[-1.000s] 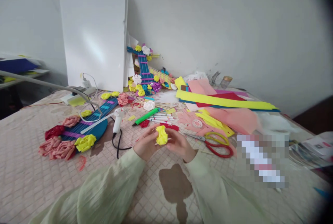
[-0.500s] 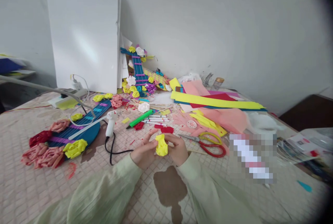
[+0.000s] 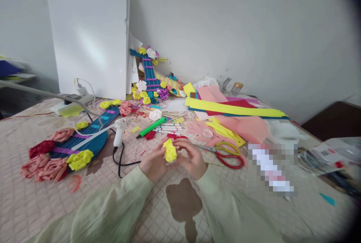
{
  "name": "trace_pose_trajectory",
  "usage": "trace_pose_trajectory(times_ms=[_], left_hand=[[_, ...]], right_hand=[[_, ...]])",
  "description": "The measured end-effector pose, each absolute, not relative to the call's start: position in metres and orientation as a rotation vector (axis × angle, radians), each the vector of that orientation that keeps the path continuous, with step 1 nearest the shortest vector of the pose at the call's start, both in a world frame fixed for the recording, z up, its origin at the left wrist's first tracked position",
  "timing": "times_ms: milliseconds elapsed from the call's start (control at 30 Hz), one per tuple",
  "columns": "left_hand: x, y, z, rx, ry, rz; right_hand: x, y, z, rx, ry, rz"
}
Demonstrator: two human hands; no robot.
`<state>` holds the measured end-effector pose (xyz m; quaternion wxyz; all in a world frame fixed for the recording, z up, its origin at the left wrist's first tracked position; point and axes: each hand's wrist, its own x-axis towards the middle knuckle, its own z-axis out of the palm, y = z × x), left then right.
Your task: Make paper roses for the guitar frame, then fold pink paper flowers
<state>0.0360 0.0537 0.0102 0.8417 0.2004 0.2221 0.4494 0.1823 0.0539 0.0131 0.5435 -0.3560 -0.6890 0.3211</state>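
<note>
A crumpled yellow paper flower [image 3: 170,150] is held up between my two hands, above the near middle of the table. My left hand [image 3: 153,163] grips it from the left, with fingers curled behind it. On the other side my right hand [image 3: 194,161] has its fingers bent round the flower's right edge; some fingertips are hidden behind it. Left of my hands lies a white glue gun [image 3: 119,133] with a black cord. Scissors [image 3: 227,155] with red and yellow handles rest just beyond my right hand.
At left lies a blue guitar-shaped craft [image 3: 97,141] trimmed with paper flowers; another guitar craft [image 3: 150,72] leans by the white board [image 3: 90,40]. A green marker [image 3: 152,127] and several thin pens lie ahead. Coloured paper strips [image 3: 237,109] and pink paper [image 3: 245,128] spread at right.
The yellow flower has shifted slightly left and up and has been turned in my fingers. My right-hand fingers have moved over its right side. The view has shifted a little.
</note>
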Motion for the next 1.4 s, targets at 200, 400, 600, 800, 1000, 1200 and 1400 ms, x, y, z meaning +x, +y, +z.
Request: trace_pose_trajectory(times_ms=[200,400,600,800,1000,1200,1400], left_hand=[[0.047,0.047,0.000,0.377,0.507,0.941],[0.048,0.047,0.002,0.278,0.515,0.963],[0.044,0.050,0.009,0.199,0.534,0.988],[0.038,0.055,0.010,0.238,0.547,1.038],[0.033,0.058,0.014,0.259,0.535,1.072],[0.030,0.059,0.017,0.324,0.548,1.117],[0.033,0.056,0.017,0.589,0.721,1.055]], right_hand=[[0.176,0.053,0.009,-0.925,-1.742,0.551],[0.181,0.058,0.005,-0.958,-1.690,0.590],[0.183,0.058,0.005,-0.881,-1.732,0.589],[0.188,0.062,0.009,-1.041,-1.436,0.688],[0.211,0.079,0.011,-1.027,-0.777,0.902],[0.263,0.091,0.031,-0.860,-0.506,0.934],[0.262,0.090,0.026,-0.910,-0.665,0.990]])
